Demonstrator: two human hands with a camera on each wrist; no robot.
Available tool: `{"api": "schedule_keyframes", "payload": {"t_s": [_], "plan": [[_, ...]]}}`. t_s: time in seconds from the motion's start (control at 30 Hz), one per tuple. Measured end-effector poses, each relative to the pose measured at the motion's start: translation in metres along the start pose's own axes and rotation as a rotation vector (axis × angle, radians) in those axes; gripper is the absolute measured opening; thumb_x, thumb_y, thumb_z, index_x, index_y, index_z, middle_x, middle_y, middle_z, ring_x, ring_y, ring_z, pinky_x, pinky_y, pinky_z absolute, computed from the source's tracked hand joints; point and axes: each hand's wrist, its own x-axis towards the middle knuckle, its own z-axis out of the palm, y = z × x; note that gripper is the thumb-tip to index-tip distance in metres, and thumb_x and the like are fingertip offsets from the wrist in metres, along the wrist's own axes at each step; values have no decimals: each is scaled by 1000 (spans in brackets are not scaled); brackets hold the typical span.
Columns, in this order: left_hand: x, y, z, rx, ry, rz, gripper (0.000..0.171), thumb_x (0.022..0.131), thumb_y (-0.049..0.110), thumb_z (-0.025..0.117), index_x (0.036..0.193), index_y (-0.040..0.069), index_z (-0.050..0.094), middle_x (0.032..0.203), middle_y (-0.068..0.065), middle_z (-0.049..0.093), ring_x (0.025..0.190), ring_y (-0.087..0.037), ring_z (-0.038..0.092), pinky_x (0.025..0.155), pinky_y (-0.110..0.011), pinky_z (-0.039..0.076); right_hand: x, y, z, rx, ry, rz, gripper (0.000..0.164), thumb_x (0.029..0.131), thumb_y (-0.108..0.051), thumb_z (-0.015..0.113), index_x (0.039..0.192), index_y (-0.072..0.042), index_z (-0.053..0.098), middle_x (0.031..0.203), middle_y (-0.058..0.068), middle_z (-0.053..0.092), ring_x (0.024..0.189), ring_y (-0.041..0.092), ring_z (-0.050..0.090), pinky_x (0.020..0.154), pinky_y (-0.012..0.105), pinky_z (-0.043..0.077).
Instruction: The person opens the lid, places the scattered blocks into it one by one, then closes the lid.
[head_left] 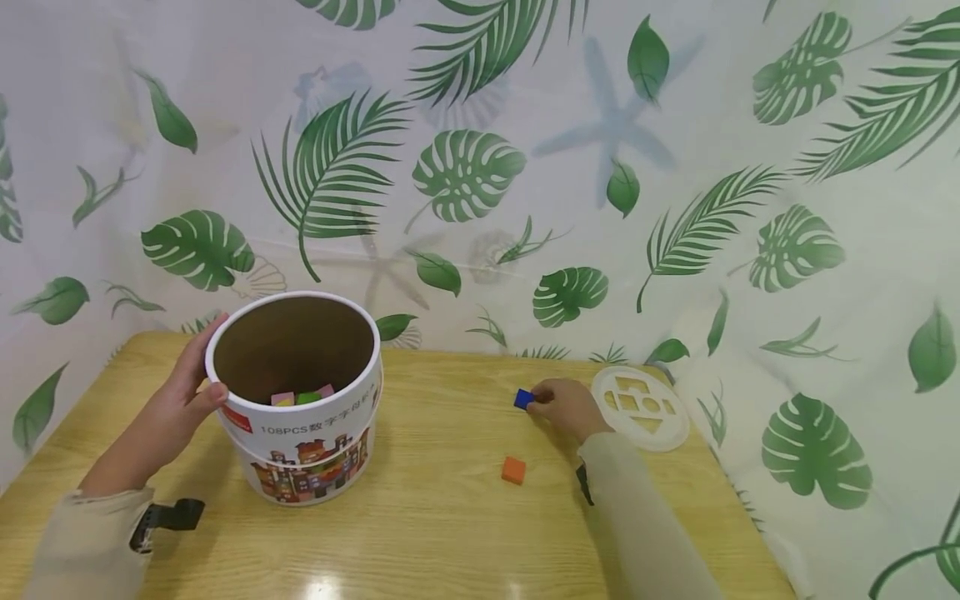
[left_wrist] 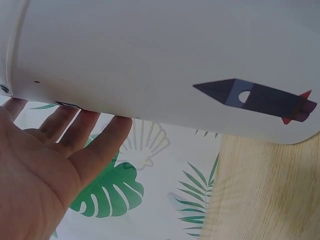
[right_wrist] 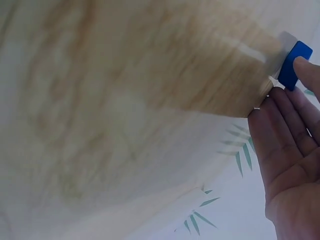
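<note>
A white round bucket (head_left: 300,429) with printed building pictures stands at the left of the table. At its rim, my left hand (head_left: 176,396) holds it, thumb at the front and fingers along the outer wall. The left wrist view shows the fingertips (left_wrist: 122,125) against the bucket wall. Inside the bucket lie several coloured blocks (head_left: 307,397), partly hidden by the rim. My right hand (head_left: 567,408) pinches a small blue block (head_left: 523,399) between thumb and fingers, close over the table. In the right wrist view the thumb lies on the blue block (right_wrist: 295,65). Nearer me sits an orange block (head_left: 513,470).
A whitish round plate with shaped cut-outs (head_left: 667,435) lies by the table's right edge, just beyond the right hand. The wooden table (head_left: 442,542) meets a leaf-patterned sheet (head_left: 465,275) at the back and right.
</note>
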Motion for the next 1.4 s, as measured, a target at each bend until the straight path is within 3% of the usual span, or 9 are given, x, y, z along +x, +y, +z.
{"api": "schedule_keyframes", "payload": {"t_s": [0.63,0.73,0.97,1.13,1.27,1.4], "plan": [[-4,6,0,5,5,-3,76,108,28,54,167,33,6,167,-18,13,143,-48,19,95,-88,27,-1,2,1,36,19,-25,32,94,-28,77,118,-8,76,109,6,77,106,28,70,98,49,52],[-5,6,0,11,8,-4,76,108,25,54,167,33,6,167,-18,14,144,-41,20,95,-87,28,-2,2,1,37,20,-32,31,94,-28,77,118,-8,76,109,6,77,106,29,70,98,49,52],[-3,5,0,50,3,13,77,108,20,54,167,32,6,166,-14,18,138,-12,27,98,-74,39,-2,-2,-3,106,54,-62,28,96,-29,75,115,-8,76,108,6,76,102,25,70,94,48,55],[-3,2,-2,41,7,17,77,108,20,54,167,32,6,167,-14,17,138,-9,26,97,-79,35,1,-37,-22,151,99,-150,32,97,-30,74,119,-7,75,115,9,75,107,28,69,97,50,54],[-2,4,-1,15,0,13,77,108,23,54,167,32,6,167,-15,15,145,-28,22,95,-86,30,-1,-84,-41,170,133,-239,33,97,-28,74,121,-6,74,118,11,74,109,30,69,97,49,54],[-1,6,1,12,-3,3,77,108,25,54,167,33,5,168,-17,14,143,-46,21,95,-87,29,-3,-134,-55,222,176,-346,28,97,-27,75,119,-9,75,115,7,73,107,25,69,89,39,59]]}}
